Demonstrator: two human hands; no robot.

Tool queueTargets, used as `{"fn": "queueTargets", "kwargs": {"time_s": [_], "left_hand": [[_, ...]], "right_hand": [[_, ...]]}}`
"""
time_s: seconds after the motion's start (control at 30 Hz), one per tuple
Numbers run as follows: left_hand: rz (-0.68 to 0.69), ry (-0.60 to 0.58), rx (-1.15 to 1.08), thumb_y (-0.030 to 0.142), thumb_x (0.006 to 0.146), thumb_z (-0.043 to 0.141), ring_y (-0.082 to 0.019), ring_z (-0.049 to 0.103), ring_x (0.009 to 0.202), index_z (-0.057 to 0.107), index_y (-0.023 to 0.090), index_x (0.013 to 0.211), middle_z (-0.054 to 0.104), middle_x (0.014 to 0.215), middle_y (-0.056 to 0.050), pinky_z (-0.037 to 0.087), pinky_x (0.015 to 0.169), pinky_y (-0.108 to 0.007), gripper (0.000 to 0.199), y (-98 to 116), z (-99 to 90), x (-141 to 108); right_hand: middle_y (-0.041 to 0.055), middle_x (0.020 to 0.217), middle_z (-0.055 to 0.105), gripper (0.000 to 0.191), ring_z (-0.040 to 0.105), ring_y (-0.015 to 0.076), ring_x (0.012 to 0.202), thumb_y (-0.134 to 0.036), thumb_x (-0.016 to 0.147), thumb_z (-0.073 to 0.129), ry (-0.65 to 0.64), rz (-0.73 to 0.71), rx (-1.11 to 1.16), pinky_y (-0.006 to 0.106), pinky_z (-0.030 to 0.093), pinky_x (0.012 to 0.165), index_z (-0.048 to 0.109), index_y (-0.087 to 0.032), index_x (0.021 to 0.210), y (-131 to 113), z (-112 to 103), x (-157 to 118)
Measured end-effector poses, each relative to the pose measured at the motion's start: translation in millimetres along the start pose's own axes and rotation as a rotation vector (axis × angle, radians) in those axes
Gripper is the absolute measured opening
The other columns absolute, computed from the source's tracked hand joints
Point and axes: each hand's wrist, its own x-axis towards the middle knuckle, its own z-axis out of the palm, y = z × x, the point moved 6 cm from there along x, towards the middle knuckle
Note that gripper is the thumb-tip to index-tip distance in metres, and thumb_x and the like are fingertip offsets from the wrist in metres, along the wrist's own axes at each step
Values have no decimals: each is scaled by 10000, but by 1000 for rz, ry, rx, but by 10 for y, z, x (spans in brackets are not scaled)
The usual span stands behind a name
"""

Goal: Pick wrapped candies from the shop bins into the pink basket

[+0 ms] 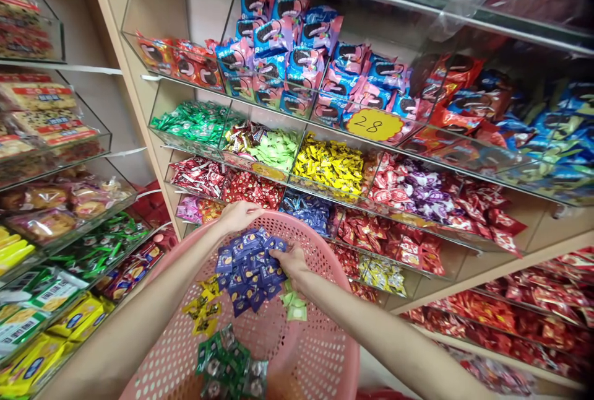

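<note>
A pink perforated plastic basket is in front of me, tilted so that its inside shows. My left hand is closed at its far rim, the fingertips partly hidden. Inside, my right hand pinches at the edge of a heap of purple-blue candy packets, thumb on top. Yellow candy packets lie to the left of that heap. Pale green candy packets are just under my right hand. Nearer to me sit dark green candy packets.
Clear-fronted shelf bins rise beyond the basket, with yellow candies, green candies and blue cookie packs. A yellow price tag reads 28. Packaged cakes fill shelves on the left. Red-wrapped sweets are at lower right.
</note>
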Motion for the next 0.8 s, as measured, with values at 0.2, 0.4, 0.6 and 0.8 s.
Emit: {"fn": "queueTargets", "kwargs": {"time_s": [0.2, 0.4, 0.6, 0.8], "left_hand": [[-7, -4, -4, 613, 779, 317, -194, 600, 846, 634, 354, 982, 667, 905, 43, 388, 667, -237, 457, 13, 15, 8], [9, -4, -6, 610, 784, 312, -191, 602, 837, 642, 336, 962, 667, 899, 33, 385, 665, -237, 464, 3, 35, 19], [29, -12, 3, 600, 791, 304, -187, 603, 830, 642, 336, 956, 668, 895, 41, 385, 659, -234, 460, 27, 31, 20], [-6, -13, -8, 616, 775, 324, -187, 600, 848, 632, 349, 992, 665, 936, 44, 389, 679, -235, 462, 10, 38, 19]], "right_hand": [[-22, 718, 615, 417, 593, 145, 630, -219, 535, 686, -5, -10, 67, 241, 463, 573, 437, -208, 869, 66, 22, 67], [-21, 709, 586, 236, 552, 124, 621, -237, 617, 590, 100, -5, -40, 224, 431, 585, 487, -196, 826, 103, -96, 119], [-14, 713, 584, 227, 539, 126, 612, -184, 626, 534, 120, 20, -72, 229, 413, 575, 506, -190, 852, 94, -143, 102], [-10, 697, 574, 192, 520, 117, 585, -179, 645, 512, 104, -12, -38, 205, 393, 525, 498, -190, 835, 51, -119, 68]]}}
